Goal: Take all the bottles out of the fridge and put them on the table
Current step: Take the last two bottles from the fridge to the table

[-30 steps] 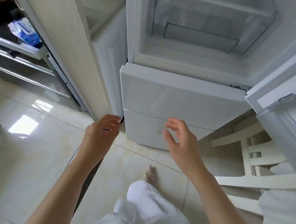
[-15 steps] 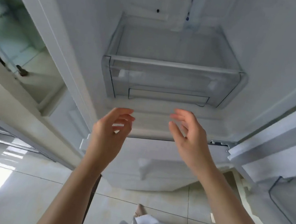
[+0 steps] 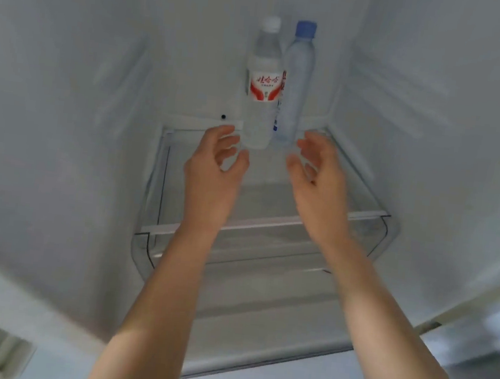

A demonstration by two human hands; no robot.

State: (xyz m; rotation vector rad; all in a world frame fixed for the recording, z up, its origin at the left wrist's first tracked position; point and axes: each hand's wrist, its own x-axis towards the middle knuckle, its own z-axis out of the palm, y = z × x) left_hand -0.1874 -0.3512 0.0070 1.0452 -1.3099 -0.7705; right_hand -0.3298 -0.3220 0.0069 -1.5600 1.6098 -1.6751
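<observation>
Two clear water bottles stand upright side by side at the back of the fridge's glass shelf (image 3: 270,222). The white-capped bottle with a red and white label (image 3: 263,82) is on the left. The blue-capped bottle (image 3: 297,80) touches its right side. My left hand (image 3: 213,170) reaches in just below and left of the labelled bottle, fingers loosely curved, holding nothing. My right hand (image 3: 317,178) is just below and right of the blue-capped bottle, fingers spread and relaxed, also holding nothing. Neither hand touches a bottle.
White fridge walls close in on both sides. A clear crisper drawer (image 3: 149,253) sits under the shelf. The fridge door edge (image 3: 477,306) shows at the lower right.
The view has risen from the floor and lower drawers up to the fridge shelf. Both hands have reached up and forward toward the two bottles, which have come into sight.
</observation>
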